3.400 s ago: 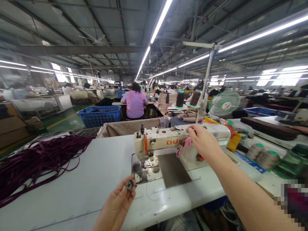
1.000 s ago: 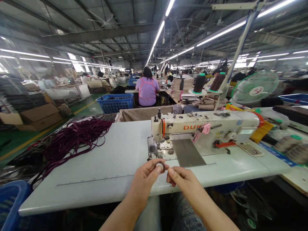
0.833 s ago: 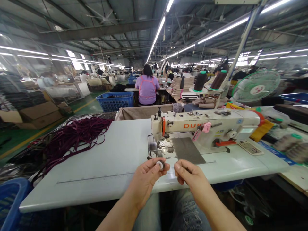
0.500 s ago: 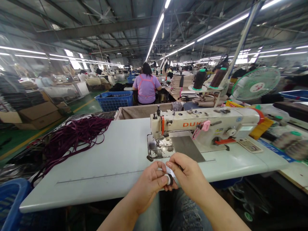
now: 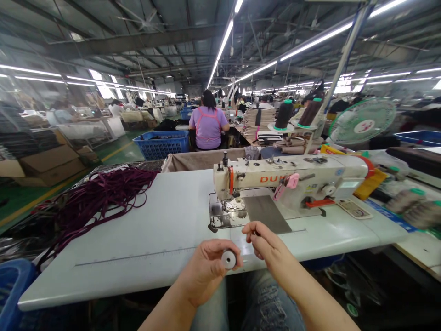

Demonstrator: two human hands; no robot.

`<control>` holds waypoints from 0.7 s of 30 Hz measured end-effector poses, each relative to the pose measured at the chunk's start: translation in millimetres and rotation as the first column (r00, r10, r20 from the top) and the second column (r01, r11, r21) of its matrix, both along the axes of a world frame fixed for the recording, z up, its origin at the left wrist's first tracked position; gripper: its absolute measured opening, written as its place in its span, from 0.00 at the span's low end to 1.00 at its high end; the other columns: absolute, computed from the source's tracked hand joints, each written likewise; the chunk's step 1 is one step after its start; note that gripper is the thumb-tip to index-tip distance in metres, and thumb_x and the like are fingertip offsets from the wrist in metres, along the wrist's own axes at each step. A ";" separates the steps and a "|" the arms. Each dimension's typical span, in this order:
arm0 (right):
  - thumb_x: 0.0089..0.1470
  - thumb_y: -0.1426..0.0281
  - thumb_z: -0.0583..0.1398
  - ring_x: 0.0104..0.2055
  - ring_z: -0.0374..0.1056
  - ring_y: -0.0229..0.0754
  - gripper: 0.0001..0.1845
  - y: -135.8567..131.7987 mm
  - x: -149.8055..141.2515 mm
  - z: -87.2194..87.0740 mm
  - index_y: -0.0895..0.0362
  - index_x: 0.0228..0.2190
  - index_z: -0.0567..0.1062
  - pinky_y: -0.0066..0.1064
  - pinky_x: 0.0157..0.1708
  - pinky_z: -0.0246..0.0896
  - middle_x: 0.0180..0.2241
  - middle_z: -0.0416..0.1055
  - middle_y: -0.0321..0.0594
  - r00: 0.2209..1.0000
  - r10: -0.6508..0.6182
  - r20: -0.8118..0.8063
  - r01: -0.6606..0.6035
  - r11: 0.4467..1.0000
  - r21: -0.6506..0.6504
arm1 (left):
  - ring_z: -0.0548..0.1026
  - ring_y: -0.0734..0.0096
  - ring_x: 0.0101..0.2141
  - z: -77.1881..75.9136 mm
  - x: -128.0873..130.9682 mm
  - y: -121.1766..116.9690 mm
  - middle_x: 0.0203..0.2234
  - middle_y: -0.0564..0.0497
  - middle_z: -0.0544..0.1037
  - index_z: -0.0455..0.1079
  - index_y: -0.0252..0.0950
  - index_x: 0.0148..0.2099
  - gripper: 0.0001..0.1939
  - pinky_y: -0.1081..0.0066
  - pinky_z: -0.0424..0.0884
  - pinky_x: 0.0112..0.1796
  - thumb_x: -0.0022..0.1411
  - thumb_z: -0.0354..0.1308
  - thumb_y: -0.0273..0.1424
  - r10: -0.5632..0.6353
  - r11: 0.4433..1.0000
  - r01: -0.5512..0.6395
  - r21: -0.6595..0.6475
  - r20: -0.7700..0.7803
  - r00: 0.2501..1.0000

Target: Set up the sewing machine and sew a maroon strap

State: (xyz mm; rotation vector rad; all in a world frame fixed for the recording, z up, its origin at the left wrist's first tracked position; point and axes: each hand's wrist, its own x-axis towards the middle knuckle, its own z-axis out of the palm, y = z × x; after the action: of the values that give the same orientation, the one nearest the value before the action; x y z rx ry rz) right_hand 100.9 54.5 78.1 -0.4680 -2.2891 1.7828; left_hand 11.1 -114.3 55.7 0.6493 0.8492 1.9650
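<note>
My left hand (image 5: 203, 271) is curled around a small round metal bobbin (image 5: 228, 259), held over the front edge of the white table (image 5: 138, 239). My right hand (image 5: 267, 243) is just to its right, thumb and forefinger pinched together, probably on a fine thread too thin to make out. Both hands are in front of the cream sewing machine (image 5: 289, 181), close to its needle plate (image 5: 223, 216).
A heap of dark purple cord (image 5: 93, 197) lies on the table's left. Thread cones (image 5: 284, 114) and a green fan (image 5: 361, 122) stand behind the machine. Blue baskets (image 5: 161, 143) and a seated person in purple (image 5: 208, 126) are beyond. Cardboard boxes (image 5: 44, 163) sit far left.
My right hand came back from the top of the machine to meet my left hand at the table edge. In the last half second the two hands moved slightly apart.
</note>
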 end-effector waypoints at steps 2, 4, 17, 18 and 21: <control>0.57 0.56 0.54 0.29 0.62 0.39 0.18 1.7 -2.2 -6.0 0.55 0.43 0.68 0.32 0.31 0.58 0.36 0.72 0.40 1.000 -0.019 0.012 0.018 0.999 0.037 | 0.73 0.66 0.39 -4.1 0.1 -2.2 0.29 0.48 0.80 0.84 0.37 0.39 0.24 0.71 0.66 0.43 0.47 0.78 0.49 0.008 0.999 -0.005 0.032 -0.091 0.996; 0.56 0.56 0.55 0.28 0.65 0.41 0.18 3.7 -4.9 -10.3 0.55 0.43 0.66 0.33 0.31 0.60 0.31 0.72 0.38 0.998 -0.028 0.051 0.024 0.997 0.070 | 0.72 0.59 0.48 -9.4 -0.8 -6.2 0.27 0.47 0.80 0.84 0.40 0.38 0.22 0.66 0.64 0.51 0.47 0.77 0.51 0.036 0.997 -0.024 0.072 -0.163 0.986; 0.57 0.60 0.60 0.39 0.70 0.46 0.17 130.4 -33.3 71.6 0.55 0.42 0.82 0.40 0.45 0.68 0.40 0.74 0.45 0.821 -0.316 -0.476 0.562 0.598 0.572 | 0.70 0.71 0.27 -57.7 -14.3 -19.2 0.29 0.43 0.80 0.84 0.32 0.40 0.27 0.73 0.61 0.31 0.48 0.77 0.49 -0.358 0.868 0.289 -0.404 -0.107 0.928; 0.57 0.62 0.60 0.40 0.71 0.47 0.17 142.3 -39.5 78.3 0.56 0.44 0.82 0.40 0.47 0.68 0.42 0.75 0.45 0.814 -0.313 -0.489 0.574 0.557 0.600 | 0.70 0.72 0.27 -61.7 -15.0 -18.7 0.29 0.43 0.80 0.83 0.31 0.41 0.28 0.73 0.61 0.30 0.49 0.76 0.51 -0.333 0.881 0.272 -0.388 -0.098 0.938; 0.58 0.68 0.59 0.43 0.72 0.47 0.17 168.1 -58.9 91.9 0.57 0.46 0.81 0.40 0.50 0.68 0.44 0.75 0.46 0.837 -0.277 -0.471 0.545 0.477 0.689 | 0.68 0.72 0.28 -60.8 -15.0 -22.9 0.28 0.45 0.78 0.82 0.30 0.41 0.30 0.73 0.60 0.31 0.50 0.74 0.54 -0.328 0.878 0.252 -0.408 -0.130 0.936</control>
State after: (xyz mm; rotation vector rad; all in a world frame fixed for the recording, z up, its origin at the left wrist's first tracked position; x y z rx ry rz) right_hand 42.0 222.6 170.1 -0.4688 -2.1910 0.4043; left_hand -3.9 -137.2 -5.1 0.6954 1.1505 1.4236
